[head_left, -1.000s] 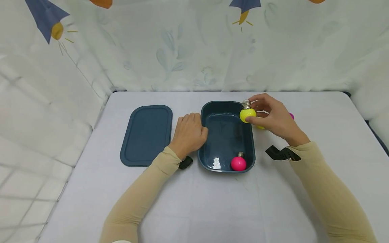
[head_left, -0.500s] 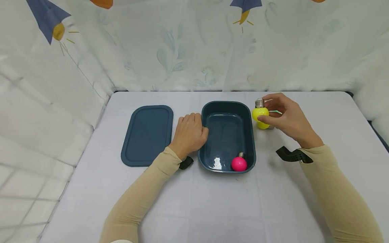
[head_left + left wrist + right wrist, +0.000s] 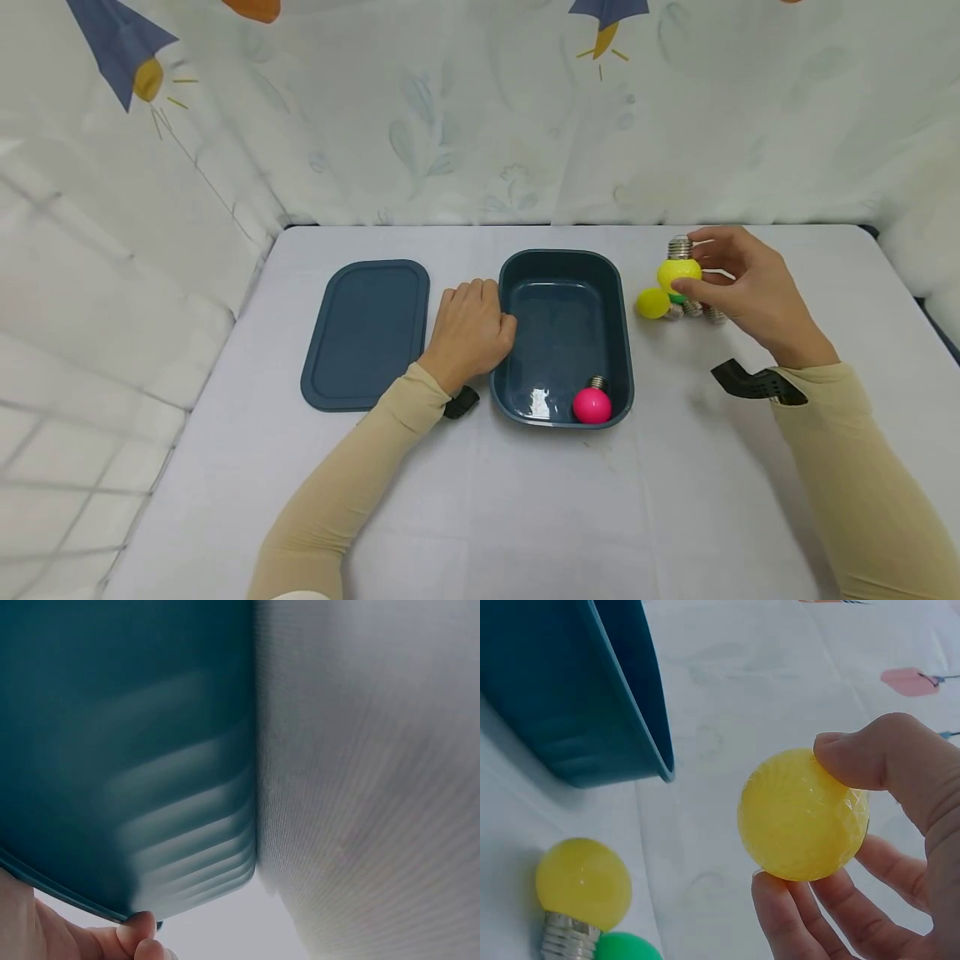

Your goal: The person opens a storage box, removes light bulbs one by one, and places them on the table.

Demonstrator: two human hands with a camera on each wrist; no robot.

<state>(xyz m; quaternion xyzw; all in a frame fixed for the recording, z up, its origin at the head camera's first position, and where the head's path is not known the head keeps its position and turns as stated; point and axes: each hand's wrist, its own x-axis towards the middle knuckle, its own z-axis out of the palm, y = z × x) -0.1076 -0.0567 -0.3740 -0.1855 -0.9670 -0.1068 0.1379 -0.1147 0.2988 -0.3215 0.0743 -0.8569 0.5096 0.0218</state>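
Note:
My right hand (image 3: 757, 287) pinches a yellow light bulb (image 3: 678, 271) between thumb and fingers, its metal screw base pointing up. In the right wrist view the bulb's round faceted globe (image 3: 802, 817) shows, with its base hidden. Below the hand lie a second yellow bulb (image 3: 652, 303), a green bulb (image 3: 630, 947) and several metal bases, partly covered. My left hand (image 3: 472, 329) grips the left rim of a dark blue rectangular box (image 3: 558, 350); the left wrist view shows its fingers (image 3: 139, 930) curled at the rim. A pink bulb (image 3: 592, 406) lies inside, near the box's front right corner.
A dark blue flat lid (image 3: 366, 333) lies on the white-covered table (image 3: 555, 508), left of the box. Patterned curtains (image 3: 487, 117) hang behind the table and at its sides.
My right hand has moved right with the yellow bulb, from the box's right rim to above the other bulbs, uncovering the second yellow bulb. The left hand keeps its grip on the box.

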